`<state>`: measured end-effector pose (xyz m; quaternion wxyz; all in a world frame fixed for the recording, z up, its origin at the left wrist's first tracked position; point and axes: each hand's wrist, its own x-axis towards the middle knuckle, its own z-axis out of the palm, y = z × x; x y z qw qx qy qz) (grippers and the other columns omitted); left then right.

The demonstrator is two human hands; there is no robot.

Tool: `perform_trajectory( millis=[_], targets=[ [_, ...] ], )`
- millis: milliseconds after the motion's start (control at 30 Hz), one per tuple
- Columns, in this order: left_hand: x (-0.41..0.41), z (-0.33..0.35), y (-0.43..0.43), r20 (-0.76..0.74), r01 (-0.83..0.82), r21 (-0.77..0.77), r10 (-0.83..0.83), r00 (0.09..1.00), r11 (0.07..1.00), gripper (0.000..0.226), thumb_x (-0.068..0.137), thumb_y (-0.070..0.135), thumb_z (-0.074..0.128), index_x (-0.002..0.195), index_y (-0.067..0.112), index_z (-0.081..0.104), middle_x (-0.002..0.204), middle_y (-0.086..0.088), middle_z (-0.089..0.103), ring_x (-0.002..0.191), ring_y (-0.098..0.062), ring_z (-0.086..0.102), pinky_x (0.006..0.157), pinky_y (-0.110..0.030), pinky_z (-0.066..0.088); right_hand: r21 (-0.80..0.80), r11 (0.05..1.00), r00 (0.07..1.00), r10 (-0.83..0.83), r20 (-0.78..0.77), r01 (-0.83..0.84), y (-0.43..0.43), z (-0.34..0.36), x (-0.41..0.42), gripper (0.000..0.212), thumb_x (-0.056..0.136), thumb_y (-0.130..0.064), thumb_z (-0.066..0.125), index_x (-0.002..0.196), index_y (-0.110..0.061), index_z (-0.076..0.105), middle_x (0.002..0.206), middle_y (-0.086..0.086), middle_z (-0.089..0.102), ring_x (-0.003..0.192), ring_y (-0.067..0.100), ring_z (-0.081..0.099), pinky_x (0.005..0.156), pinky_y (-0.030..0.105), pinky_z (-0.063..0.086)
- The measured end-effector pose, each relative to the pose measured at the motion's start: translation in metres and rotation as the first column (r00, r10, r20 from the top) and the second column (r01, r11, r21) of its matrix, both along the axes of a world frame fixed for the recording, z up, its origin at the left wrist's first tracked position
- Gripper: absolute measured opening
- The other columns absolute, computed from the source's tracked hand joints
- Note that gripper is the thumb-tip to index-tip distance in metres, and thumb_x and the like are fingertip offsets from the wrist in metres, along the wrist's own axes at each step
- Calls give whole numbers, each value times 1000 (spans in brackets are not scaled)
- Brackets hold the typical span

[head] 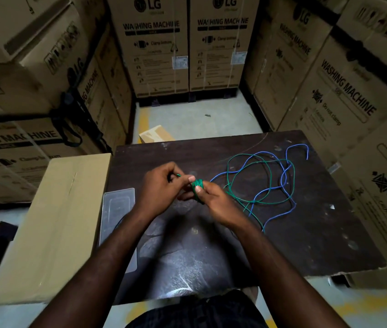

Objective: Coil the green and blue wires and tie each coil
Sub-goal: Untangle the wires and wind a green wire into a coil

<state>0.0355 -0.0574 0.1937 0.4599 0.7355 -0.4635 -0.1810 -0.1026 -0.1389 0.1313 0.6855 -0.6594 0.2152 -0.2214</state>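
Over a dark desk (pixel 306 233), the right hand (pixel 213 200) clamps a small coil (pixel 197 184) of green wire (pixel 294 176) while the left hand (pixel 161 183) pinches its free end; light and springy, it probably needs gripping across the loops, its slack tangled with the blue wire (pixel 300 145) to the right.

The green wire (pixel 197 184) and the blue wire (pixel 297 145) have smooth plastic sheathing with a faint gloss. The table (pixel 306 233) is a dark board, matt in most places, scuffed and stained, with a dull sheen where it is worn near the front edge. On its left side lies a clear plastic tray (pixel 119 209), smooth and cloudy. The box (pixel 52 221) beside it is plain matt brown cardboard. The stacked cartons (pixel 154 43) are printed cardboard, some of them bound with black straps (pixel 66 114). The floor (pixel 187 119) is rough, pale concrete. The shorts (pixel 199 313) are dark cloth.
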Motion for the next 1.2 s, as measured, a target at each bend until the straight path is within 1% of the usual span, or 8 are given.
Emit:
perform_trajectory(
  millis=[100, 300, 467, 600, 767, 867, 1067, 1200],
  targets=[
    [5, -3, -3, -67, 34, -12, -35, 997, 999, 22, 73, 34, 75, 67, 17, 64, 58, -1, 57, 55, -6, 47, 54, -26, 40, 67, 994, 996, 85, 28, -87, 5, 5, -1, 35, 93, -29, 45, 101, 2, 60, 86, 0, 73, 88, 10, 64, 86, 19, 44],
    [12, -7, -4, -150, 121, 79, -108, 983, 989, 13, 88, 17, 67, 75, 14, 67, 66, 0, 64, 60, -5, 52, 59, -26, 42, 157, 985, 997, 65, 51, -72, 11, 11, -3, 20, 93, -19, 45, 91, -5, 59, 67, 3, 69, 71, 17, 65, 77, 24, 50],
    [10, -4, 0, -346, 217, 88, -175, 922, 972, 10, 92, 9, 60, 92, 2, 68, 76, -1, 64, 59, 5, 53, 53, -7, 39, 214, 976, 999, 21, 36, -28, 16, 18, -3, 23, 89, -19, 43, 79, -5, 58, 51, 5, 59, 62, 21, 64, 64, 23, 48],
    [10, -13, 5, -414, 219, 90, -163, 895, 972, 3, 89, 9, 64, 90, 10, 66, 77, 5, 64, 64, 5, 53, 54, -9, 40, 210, 976, 998, 46, 31, -52, 16, 25, -3, 22, 85, -17, 41, 73, -5, 55, 50, 5, 62, 56, 25, 59, 56, 20, 44],
    [8, -18, 7, -312, 183, 24, -166, 935, 983, 5, 83, 2, 69, 82, 6, 68, 81, -8, 69, 75, -10, 61, 71, -20, 49, 229, 972, 998, 50, 40, -58, 13, 25, -5, 21, 84, -16, 41, 71, -4, 53, 55, 9, 65, 58, 31, 52, 53, 22, 43],
    [3, -15, 8, -284, 173, -30, -174, 943, 985, 4, 81, -3, 69, 84, -1, 70, 78, -16, 69, 67, -11, 60, 65, -20, 50, 245, 968, 998, 39, 54, -51, 12, 23, -6, 21, 84, -14, 41, 70, -3, 52, 52, 8, 63, 65, 37, 53, 52, 22, 42],
    [-5, -15, 11, -258, 153, -107, -176, 950, 982, 12, 81, -7, 68, 93, -2, 69, 78, -12, 70, 70, -8, 63, 68, -17, 51, 270, 962, 996, 6, 89, -30, 9, 27, -9, 21, 84, -11, 39, 69, -2, 50, 67, 33, 50, 51, 19, 62, 48, 14, 39],
    [-10, -19, 14, -224, 121, -130, -148, 963, 984, 9, 81, -2, 71, 88, 4, 71, 81, -3, 72, 75, -6, 65, 71, -15, 50, 364, 931, 991, -36, 128, -13, 9, 22, -8, 21, 81, -11, 42, 63, -4, 51, 48, 16, 46, 52, 27, 62, 55, 25, 45]
  ],
)
